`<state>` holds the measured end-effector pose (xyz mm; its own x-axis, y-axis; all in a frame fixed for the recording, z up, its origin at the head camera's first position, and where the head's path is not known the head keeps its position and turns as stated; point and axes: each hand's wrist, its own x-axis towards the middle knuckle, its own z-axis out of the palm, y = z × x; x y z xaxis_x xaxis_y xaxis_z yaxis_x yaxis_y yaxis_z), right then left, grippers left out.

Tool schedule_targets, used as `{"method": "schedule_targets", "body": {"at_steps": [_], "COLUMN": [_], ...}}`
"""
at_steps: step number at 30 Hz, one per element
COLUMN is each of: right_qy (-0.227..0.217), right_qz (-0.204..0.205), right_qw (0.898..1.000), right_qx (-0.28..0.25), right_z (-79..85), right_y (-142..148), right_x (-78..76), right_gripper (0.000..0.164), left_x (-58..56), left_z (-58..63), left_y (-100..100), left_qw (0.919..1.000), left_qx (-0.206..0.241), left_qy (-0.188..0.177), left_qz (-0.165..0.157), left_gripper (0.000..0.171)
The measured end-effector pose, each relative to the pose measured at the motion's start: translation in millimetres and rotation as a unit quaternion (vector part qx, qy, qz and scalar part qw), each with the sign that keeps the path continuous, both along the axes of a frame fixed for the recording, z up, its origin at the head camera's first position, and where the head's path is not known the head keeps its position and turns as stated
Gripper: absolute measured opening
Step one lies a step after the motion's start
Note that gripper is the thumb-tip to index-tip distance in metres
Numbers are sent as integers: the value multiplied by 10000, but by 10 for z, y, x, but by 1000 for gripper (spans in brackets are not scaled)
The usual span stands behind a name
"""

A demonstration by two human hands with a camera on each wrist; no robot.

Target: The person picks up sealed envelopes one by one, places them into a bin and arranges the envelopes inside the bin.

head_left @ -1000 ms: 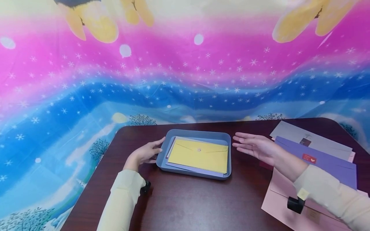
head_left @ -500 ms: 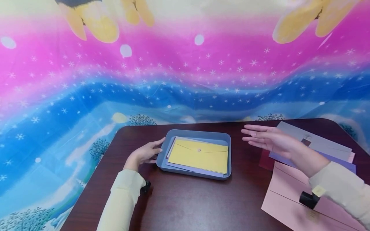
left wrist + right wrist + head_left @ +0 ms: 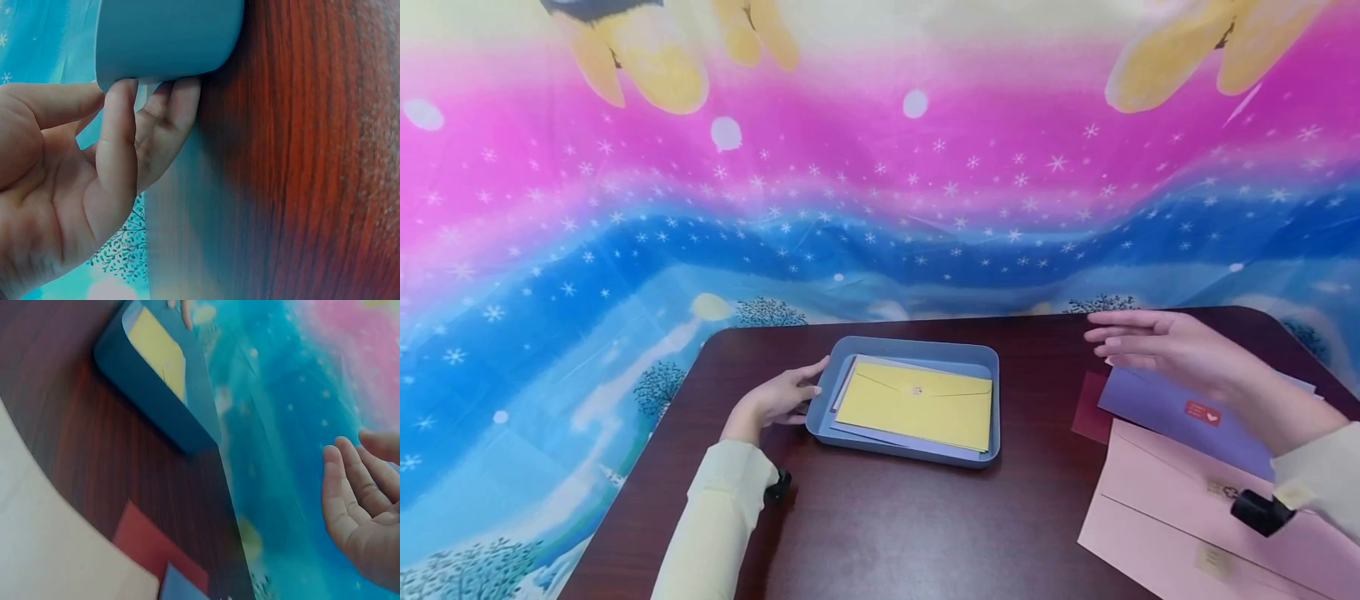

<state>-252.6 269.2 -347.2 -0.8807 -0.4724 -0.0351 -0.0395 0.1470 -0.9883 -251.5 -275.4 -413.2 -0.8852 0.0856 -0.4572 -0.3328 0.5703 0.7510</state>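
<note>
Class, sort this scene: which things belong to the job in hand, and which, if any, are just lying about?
Likely part of the job:
grey-blue tray, touched by the left hand
yellow envelope, inside it
purple envelope, pink envelopes and dark red paper, right of it

Likely just there:
backdrop
black device at the right wrist
table, except as support

In the head view we see bright, even light and a pale sheen on the surface (image 3: 936, 546); the left wrist shows dark shadow beside the tray (image 3: 169, 40), the right a dimmer, softly blurred backdrop (image 3: 281, 462).
</note>
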Motion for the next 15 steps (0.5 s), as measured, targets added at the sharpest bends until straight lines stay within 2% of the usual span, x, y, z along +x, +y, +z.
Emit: {"method": "schedule_targets", "body": {"at_steps": [3,5,8,10,15], "right_qy": [599,944,1179,1188,1155], "right_qz": [-283,-572,-886,-968,-1001], "right_qw": [9953,9828,9641,9590,9558], "right_qx": [708,1478,2209,2386,2512], "right_z": [29,47,56,47,-6], "right_y": [128,205,292,345,486], "right_x": [34,75,128,149,153], "right_gripper": [45,42,36,36,41], "left_x": [-3,-6,-11,-11,-5], "left_z": [-7,-10,-9,-8,-15], "left_y": [-3,-7,-10,-13,-12], "left_qw": [10000,10000,10000,10000,10000], "left_qx": [18,2,-13,-33,-31], "left_qy": [-13,-10,0,-2,-45], "left_qz": [5,-7,-5,-10,19], "left_gripper": [64,64,64,64,65]}}
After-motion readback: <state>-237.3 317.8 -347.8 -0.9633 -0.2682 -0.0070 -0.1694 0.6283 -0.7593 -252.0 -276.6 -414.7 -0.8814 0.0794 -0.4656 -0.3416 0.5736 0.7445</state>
